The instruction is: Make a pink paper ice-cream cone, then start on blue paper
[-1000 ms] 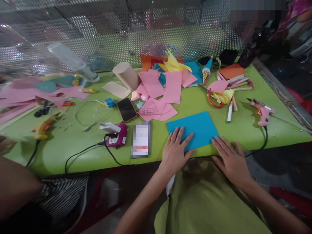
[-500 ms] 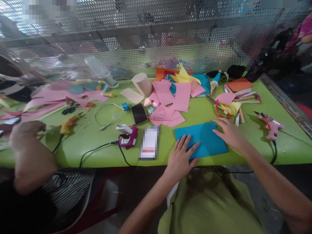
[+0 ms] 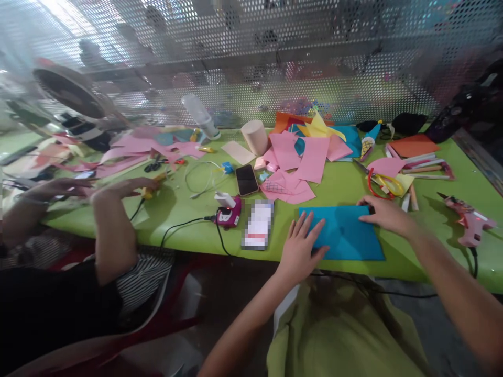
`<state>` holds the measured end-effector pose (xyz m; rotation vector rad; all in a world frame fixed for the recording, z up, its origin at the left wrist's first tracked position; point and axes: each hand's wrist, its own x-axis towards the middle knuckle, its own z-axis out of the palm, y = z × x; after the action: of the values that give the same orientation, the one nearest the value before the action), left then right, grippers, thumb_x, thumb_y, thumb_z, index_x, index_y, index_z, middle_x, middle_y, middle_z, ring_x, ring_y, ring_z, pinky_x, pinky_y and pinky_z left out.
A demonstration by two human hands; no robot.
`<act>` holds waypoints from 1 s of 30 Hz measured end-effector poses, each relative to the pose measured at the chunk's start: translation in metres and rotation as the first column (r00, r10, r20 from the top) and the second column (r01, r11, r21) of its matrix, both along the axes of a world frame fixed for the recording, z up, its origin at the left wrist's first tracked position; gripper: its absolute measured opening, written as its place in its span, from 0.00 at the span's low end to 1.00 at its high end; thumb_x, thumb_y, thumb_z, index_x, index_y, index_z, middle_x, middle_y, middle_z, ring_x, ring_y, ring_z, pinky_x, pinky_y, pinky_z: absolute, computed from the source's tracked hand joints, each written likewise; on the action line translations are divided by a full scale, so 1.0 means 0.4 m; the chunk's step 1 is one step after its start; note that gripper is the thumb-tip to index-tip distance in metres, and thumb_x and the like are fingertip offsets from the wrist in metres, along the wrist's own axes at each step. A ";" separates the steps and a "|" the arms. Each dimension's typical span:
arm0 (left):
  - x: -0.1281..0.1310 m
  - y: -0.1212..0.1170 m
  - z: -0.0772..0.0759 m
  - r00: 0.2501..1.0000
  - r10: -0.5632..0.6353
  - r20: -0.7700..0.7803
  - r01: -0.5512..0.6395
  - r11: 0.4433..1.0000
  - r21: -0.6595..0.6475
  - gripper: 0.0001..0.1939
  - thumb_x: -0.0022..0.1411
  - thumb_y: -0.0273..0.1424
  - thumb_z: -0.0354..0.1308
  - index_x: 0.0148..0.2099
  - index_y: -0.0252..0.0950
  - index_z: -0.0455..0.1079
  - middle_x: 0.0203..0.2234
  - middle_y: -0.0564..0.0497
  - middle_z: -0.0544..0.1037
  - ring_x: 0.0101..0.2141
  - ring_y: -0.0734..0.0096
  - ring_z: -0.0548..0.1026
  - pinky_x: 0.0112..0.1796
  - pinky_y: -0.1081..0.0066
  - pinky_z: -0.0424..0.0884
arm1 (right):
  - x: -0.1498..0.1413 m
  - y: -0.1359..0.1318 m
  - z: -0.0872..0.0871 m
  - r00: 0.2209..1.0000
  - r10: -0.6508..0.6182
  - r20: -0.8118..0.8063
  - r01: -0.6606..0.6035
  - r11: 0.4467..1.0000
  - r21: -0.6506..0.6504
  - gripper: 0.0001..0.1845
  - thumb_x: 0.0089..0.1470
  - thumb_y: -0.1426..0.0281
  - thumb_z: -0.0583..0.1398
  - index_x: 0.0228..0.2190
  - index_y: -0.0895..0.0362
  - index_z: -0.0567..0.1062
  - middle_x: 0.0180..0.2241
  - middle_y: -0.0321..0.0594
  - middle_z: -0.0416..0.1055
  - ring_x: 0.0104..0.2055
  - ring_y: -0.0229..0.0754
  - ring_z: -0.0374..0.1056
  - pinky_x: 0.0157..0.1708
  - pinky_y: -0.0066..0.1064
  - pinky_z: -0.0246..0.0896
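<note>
A flat blue craft sheet (image 3: 349, 235), felt or foam by its look, lies at the table's near edge in front of me. My left hand (image 3: 301, 248) rests palm down on its left end, fingers spread. At the far right corner, my right hand (image 3: 387, 215) has its thumb on the sheet and bent fingers at the far edge, pinching it. Just beyond that hand lie scissors (image 3: 383, 183) with red and yellow handles. A pink glue gun (image 3: 467, 220) lies to the right. Left of my left hand is a phone with a lit screen (image 3: 257, 225).
Pink sheets (image 3: 313, 157) and other coloured scraps are piled at the back. A dark phone (image 3: 247, 179), a purple power adapter (image 3: 228, 213) with cables and a cream roll (image 3: 254, 137) stand nearby. At the left, a co-worker's arm (image 3: 113, 225) reaches beside a yellow glue gun (image 3: 151, 188).
The view has swung left, so more of the co-worker shows. My right hand's fingers have bent in at the sheet's far corner. The sheet has turned slightly; my left hand still lies on it.
</note>
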<state>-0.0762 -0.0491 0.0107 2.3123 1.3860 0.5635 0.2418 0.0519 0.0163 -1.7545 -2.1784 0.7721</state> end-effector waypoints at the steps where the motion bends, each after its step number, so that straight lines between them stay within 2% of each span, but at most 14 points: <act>1: -0.003 0.006 0.001 0.997 0.046 0.054 -0.045 0.999 -0.016 0.36 0.73 0.46 0.55 0.77 0.47 0.51 0.77 0.45 0.50 0.76 0.48 0.43 0.71 0.42 0.47 | 0.002 -0.011 0.002 1.000 -0.014 -0.019 0.014 1.000 -0.005 0.17 0.52 0.62 0.67 0.44 0.52 0.77 0.38 0.41 0.81 0.39 0.50 0.76 0.36 0.37 0.67; 4: -0.012 0.027 -0.001 0.941 0.206 0.268 -0.186 0.978 -0.099 0.42 0.71 0.43 0.59 0.79 0.46 0.43 0.77 0.44 0.48 0.76 0.50 0.42 0.71 0.45 0.49 | 0.012 -0.046 0.022 0.993 -0.063 -0.103 0.063 0.998 0.000 0.18 0.54 0.55 0.67 0.41 0.53 0.79 0.33 0.38 0.79 0.35 0.49 0.74 0.34 0.36 0.64; 6: -0.015 0.042 -0.006 0.851 0.307 0.427 -0.245 0.950 -0.195 0.48 0.69 0.43 0.62 0.80 0.46 0.38 0.77 0.43 0.47 0.76 0.49 0.44 0.71 0.47 0.51 | 0.018 -0.073 0.044 0.974 -0.097 -0.204 0.099 0.995 0.002 0.20 0.53 0.51 0.67 0.39 0.53 0.79 0.30 0.36 0.77 0.32 0.47 0.70 0.33 0.36 0.61; 8: -0.014 0.054 -0.012 0.748 0.373 0.549 -0.254 0.925 -0.283 0.52 0.67 0.44 0.65 0.80 0.45 0.36 0.77 0.41 0.48 0.75 0.48 0.46 0.71 0.48 0.52 | 0.019 -0.102 0.064 0.945 -0.124 -0.304 0.134 0.991 0.013 0.21 0.52 0.50 0.69 0.38 0.53 0.79 0.31 0.37 0.77 0.33 0.46 0.69 0.35 0.36 0.62; 10: -0.010 0.064 -0.013 0.684 0.391 0.616 -0.231 0.917 -0.326 0.54 0.65 0.45 0.67 0.80 0.44 0.37 0.76 0.39 0.49 0.75 0.48 0.48 0.71 0.49 0.52 | 0.018 -0.129 0.075 0.918 -0.132 -0.375 0.160 0.986 0.044 0.20 0.51 0.51 0.70 0.37 0.53 0.79 0.34 0.39 0.78 0.36 0.47 0.71 0.37 0.36 0.65; 15: 0.001 0.079 -0.001 0.619 0.410 0.670 -0.152 0.900 -0.410 0.58 0.60 0.46 0.71 0.80 0.44 0.38 0.74 0.35 0.55 0.73 0.43 0.55 0.69 0.48 0.55 | 0.022 -0.178 0.066 0.874 -0.062 -0.482 0.162 0.972 0.168 0.16 0.50 0.54 0.71 0.34 0.53 0.81 0.33 0.40 0.78 0.37 0.48 0.73 0.40 0.38 0.68; 19: -0.002 0.083 -0.006 0.556 0.421 0.717 -0.063 0.882 -0.468 0.61 0.58 0.48 0.72 0.80 0.47 0.37 0.73 0.34 0.58 0.70 0.43 0.62 0.65 0.48 0.62 | 0.038 -0.211 0.056 0.862 0.015 -0.507 0.139 0.954 0.266 0.07 0.53 0.60 0.71 0.33 0.48 0.82 0.34 0.39 0.78 0.38 0.49 0.73 0.40 0.41 0.68; 23: -0.009 0.070 -0.006 0.513 0.410 0.754 0.031 0.869 -0.493 0.64 0.54 0.50 0.74 0.80 0.48 0.37 0.72 0.32 0.59 0.67 0.43 0.66 0.57 0.51 0.72 | 0.046 -0.246 0.063 0.856 0.007 -0.516 0.169 0.941 0.292 0.03 0.53 0.65 0.69 0.33 0.44 0.82 0.35 0.40 0.77 0.39 0.54 0.74 0.41 0.47 0.69; 25: -0.010 0.060 0.003 0.489 0.400 0.775 0.095 0.859 -0.503 0.64 0.52 0.49 0.75 0.79 0.47 0.41 0.69 0.32 0.65 0.62 0.43 0.72 0.52 0.55 0.76 | 0.048 -0.259 0.066 0.856 0.017 -0.516 0.160 0.941 0.298 0.05 0.52 0.66 0.68 0.33 0.42 0.82 0.34 0.40 0.77 0.39 0.56 0.74 0.42 0.49 0.69; 27: -0.008 0.050 0.013 0.466 0.406 0.787 0.146 0.841 -0.520 0.59 0.51 0.48 0.77 0.77 0.43 0.52 0.60 0.34 0.76 0.54 0.48 0.79 0.48 0.59 0.77 | 0.048 -0.267 0.064 0.857 0.028 -0.515 0.154 0.938 0.309 0.05 0.52 0.66 0.69 0.32 0.41 0.82 0.34 0.40 0.77 0.39 0.56 0.74 0.42 0.49 0.69; 28: -0.006 0.046 0.018 0.457 0.419 0.784 0.157 0.830 -0.535 0.52 0.51 0.47 0.77 0.73 0.39 0.61 0.53 0.36 0.81 0.49 0.51 0.81 0.46 0.61 0.77 | 0.048 -0.268 0.060 0.857 0.007 -0.515 0.175 0.936 0.305 0.05 0.52 0.65 0.69 0.33 0.41 0.82 0.34 0.39 0.77 0.39 0.55 0.74 0.42 0.48 0.68; 30: 0.000 0.040 0.024 0.445 0.463 0.766 0.150 0.805 -0.573 0.36 0.53 0.48 0.75 0.59 0.34 0.77 0.42 0.40 0.85 0.40 0.57 0.82 0.42 0.63 0.78 | 0.044 -0.269 0.050 0.839 -0.104 -0.534 0.273 0.930 0.248 0.07 0.50 0.63 0.71 0.35 0.42 0.82 0.35 0.37 0.77 0.39 0.53 0.73 0.42 0.45 0.68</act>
<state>-0.0763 -0.0329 0.0204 1.0227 0.9933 1.0498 0.2594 -0.0556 0.0365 -1.3774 -1.6332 0.6943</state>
